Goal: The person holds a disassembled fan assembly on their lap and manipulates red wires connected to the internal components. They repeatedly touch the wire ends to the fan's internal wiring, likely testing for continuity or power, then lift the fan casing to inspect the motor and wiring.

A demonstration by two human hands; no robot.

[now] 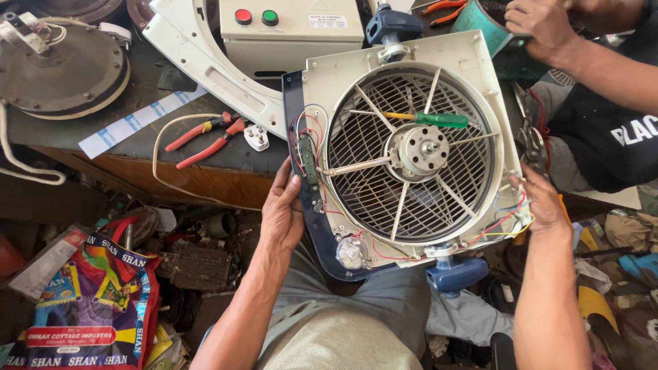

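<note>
An opened white box fan housing (473,75) rests across my lap and the bench edge, its back side up. A round wire grille (373,192) carries a silver motor (419,151) at the centre. A green-handled screwdriver (439,120) lies on the grille. My left hand (282,209) grips the housing's left edge beside a small circuit board (307,161) and coloured wires. My right hand (543,200) holds the right edge next to red and yellow wires (504,223).
Red-handled pliers (205,140) and a white plug (257,137) lie on the dark bench. A control box with red and green buttons (291,27) stands behind. Another person's hand (545,27) works at top right. A printed bag (96,301) and scrap sit on the floor.
</note>
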